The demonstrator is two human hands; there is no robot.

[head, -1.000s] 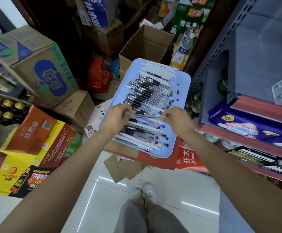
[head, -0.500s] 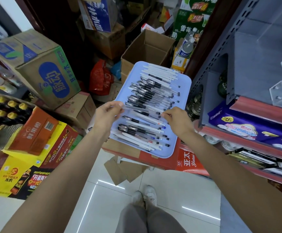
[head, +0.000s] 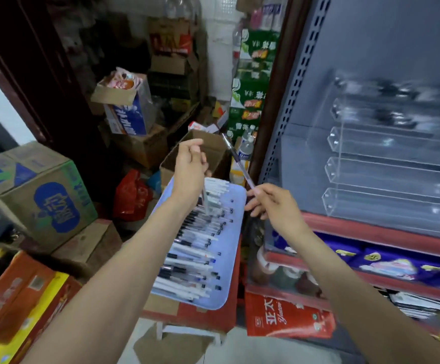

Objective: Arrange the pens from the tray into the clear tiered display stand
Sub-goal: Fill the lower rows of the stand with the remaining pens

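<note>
The right hand (head: 271, 202) pinches a clear black-tipped pen (head: 237, 161) above the pale blue plastic tray (head: 233, 258); the left hand (head: 190, 168) grips another, mostly hidden. At right, the clear tiered acrylic display stand (head: 387, 164) is blurred, its edge cut off.

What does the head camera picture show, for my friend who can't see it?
Two bare hands are raised above a blue tray full of pens; the right hand pinches one pen pointing up, and the left hand holds another pen hanging down. A clear tiered display stand sits on the shelf at right, with cardboard boxes at left.
</note>
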